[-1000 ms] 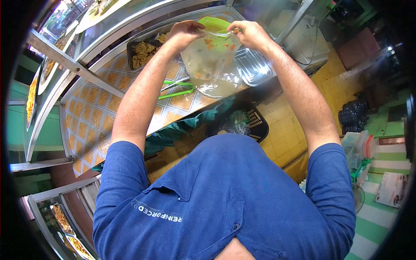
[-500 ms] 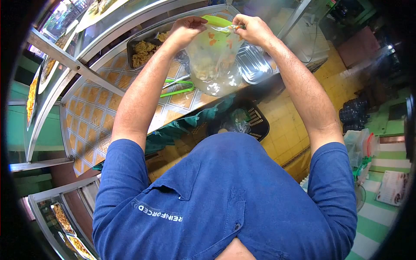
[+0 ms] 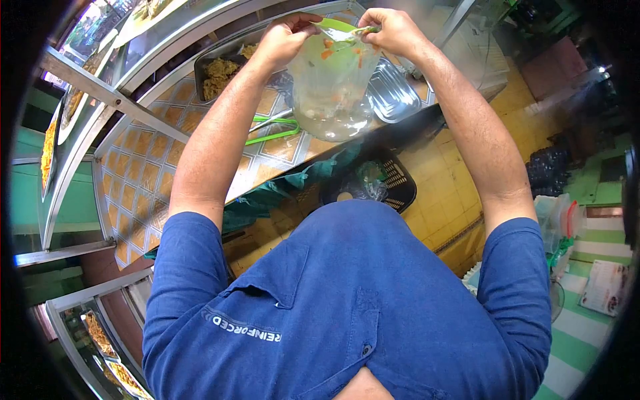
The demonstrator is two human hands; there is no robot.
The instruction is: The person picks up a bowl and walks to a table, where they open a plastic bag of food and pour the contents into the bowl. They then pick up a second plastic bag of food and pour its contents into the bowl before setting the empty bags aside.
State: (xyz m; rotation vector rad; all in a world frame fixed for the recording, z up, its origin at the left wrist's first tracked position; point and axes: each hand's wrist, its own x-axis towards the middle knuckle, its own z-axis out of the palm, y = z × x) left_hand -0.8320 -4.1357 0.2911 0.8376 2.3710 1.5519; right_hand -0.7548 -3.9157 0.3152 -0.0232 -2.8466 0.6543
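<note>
A clear plastic bag point(image 3: 332, 90) with soup and orange vegetable pieces hangs above the tiled counter point(image 3: 153, 173). My left hand point(image 3: 285, 37) pinches the bag's top edge on the left. On the right, my right hand point(image 3: 392, 30) grips the other side of the opening. Both arms reach up and forward. A green plate point(image 3: 337, 27) shows just behind the bag's mouth.
Green tongs point(image 3: 273, 130) lie on the counter left of the bag. A metal tray of yellow fried food point(image 3: 220, 73) sits behind them, an embossed steel lid point(image 3: 393, 90) to the right. Below the counter stands a black basket point(image 3: 387, 183). Glass display shelves run along the left.
Both hands have lifted the bag higher and brought its top edges closer together; the bag now hangs narrower and more upright off the counter.
</note>
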